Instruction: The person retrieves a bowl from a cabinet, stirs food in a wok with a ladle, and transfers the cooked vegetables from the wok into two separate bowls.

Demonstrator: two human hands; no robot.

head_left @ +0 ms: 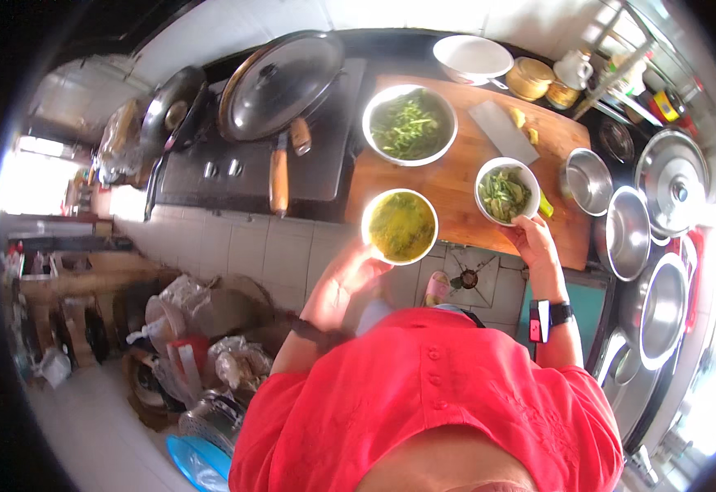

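Observation:
My left hand (pixel 358 269) grips a white bowl (pixel 365 229) of yellow-green liquid, perhaps beaten egg with chopped greens (pixel 401 225), in front of the counter. On the right, my right hand (pixel 533 237) has hold of the rim of a smaller white bowl (pixel 485 209) with cut green vegetables (pixel 505 194) in it. That bowl is over the front part of a wooden cutting board (pixel 450 218). Farther back on the board stands a larger white bowl (pixel 450 136) of shredded greens (pixel 408 126). A cleaver blade (pixel 504 130) lies beside it, near small yellow pieces (pixel 518 118).
A lidded wok (pixel 284 86) with a wooden handle (pixel 278 178) sits on the black cooktop (pixel 241 184). Another pan (pixel 176 107) is at far left. Steel bowls (pixel 625 234) and a pot lid (pixel 672 182) line the right. A white basin (pixel 473 58) stands behind the board.

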